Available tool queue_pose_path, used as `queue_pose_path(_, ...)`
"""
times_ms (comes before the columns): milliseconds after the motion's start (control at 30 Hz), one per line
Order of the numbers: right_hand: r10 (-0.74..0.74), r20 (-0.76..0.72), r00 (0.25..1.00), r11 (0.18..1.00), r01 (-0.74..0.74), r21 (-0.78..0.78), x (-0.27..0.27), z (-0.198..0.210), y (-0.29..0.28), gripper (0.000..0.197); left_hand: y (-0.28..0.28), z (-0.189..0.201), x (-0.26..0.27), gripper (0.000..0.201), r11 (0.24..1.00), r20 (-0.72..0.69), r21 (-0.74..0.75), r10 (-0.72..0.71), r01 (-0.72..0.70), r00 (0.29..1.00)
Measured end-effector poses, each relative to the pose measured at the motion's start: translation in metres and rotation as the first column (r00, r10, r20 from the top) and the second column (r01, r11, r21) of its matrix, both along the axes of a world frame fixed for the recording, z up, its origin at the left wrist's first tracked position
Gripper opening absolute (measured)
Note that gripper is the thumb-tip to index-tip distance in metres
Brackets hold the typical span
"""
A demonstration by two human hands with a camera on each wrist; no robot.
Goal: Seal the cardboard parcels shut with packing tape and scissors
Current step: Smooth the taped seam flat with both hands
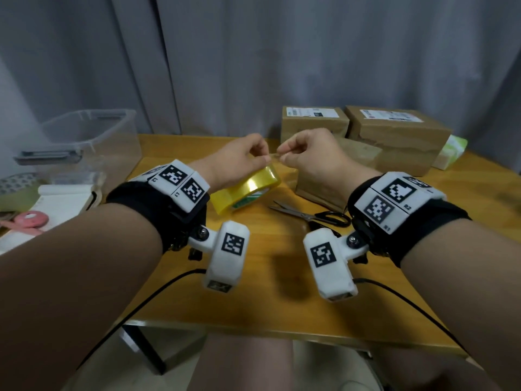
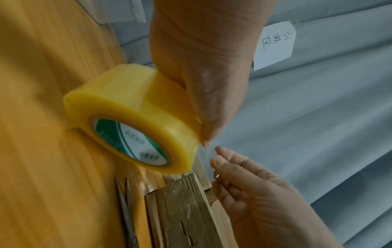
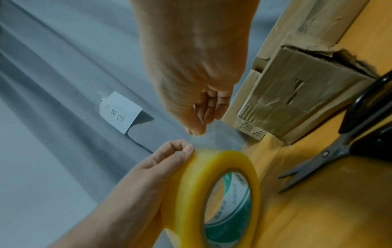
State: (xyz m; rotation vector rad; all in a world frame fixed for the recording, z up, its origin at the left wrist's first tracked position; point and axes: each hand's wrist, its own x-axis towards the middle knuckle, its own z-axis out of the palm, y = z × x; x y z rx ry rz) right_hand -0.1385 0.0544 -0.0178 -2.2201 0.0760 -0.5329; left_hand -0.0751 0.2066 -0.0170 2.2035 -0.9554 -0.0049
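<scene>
A yellow packing tape roll (image 1: 248, 190) is held tilted above the wooden table (image 1: 267, 292). My left hand (image 1: 263, 158) grips the roll at its top, thumb and forefinger pinched at the rim (image 3: 188, 149). My right hand (image 1: 282, 155) pinches the free end of clear tape (image 3: 212, 134), peeled a short way off the roll (image 2: 131, 120). Black-handled scissors (image 1: 310, 214) lie a little open on the table below my right wrist. A small brown parcel (image 1: 318, 190), with old tape on its end (image 3: 297, 100), sits just behind them. Two larger parcels (image 1: 394, 136) stand at the back right.
A clear plastic bin (image 1: 93, 136) stands at the back left, with paper and a pink item (image 1: 31, 218) in front of it. A green-white pack (image 1: 451, 150) lies beside the big parcels. A paper note (image 2: 273, 45) hangs on the grey curtain. Cables trail off the table's front edge.
</scene>
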Motion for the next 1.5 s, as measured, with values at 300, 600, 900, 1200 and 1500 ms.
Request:
queue_pose_path(300,-0.072,-0.08,0.994,0.98,0.056,-0.193,-0.002,-0.009,-0.002,0.015,-0.009,-0.001,-0.012,0.01,0.996,0.125,0.079,0.026,-0.037,0.992)
queue_pose_path(600,-0.156,-0.142,0.977,0.953,0.112,-0.28,-0.007,-0.012,-0.028,0.024,-0.01,-0.001,0.002,0.046,0.967,0.298,0.236,0.027,-0.101,0.954)
queue_pose_path(900,-0.415,-0.221,0.883,0.825,0.263,-0.499,-0.018,-0.025,-0.089,0.049,-0.009,-0.03,0.02,0.037,0.866,0.279,0.432,0.137,-0.251,0.95)
queue_pose_path(1200,-0.191,-0.274,0.943,0.981,0.179,-0.069,-0.021,-0.021,-0.105,0.038,-0.065,-0.017,0.003,0.052,0.919,0.27,0.335,0.117,-0.207,0.956)
queue_pose_path(1500,-0.3,-0.04,0.953,0.952,0.302,0.053,-0.008,-0.037,-0.138,0.021,-0.122,-0.035,0.019,0.061,0.97,-0.015,0.244,0.017,-0.013,1.0)
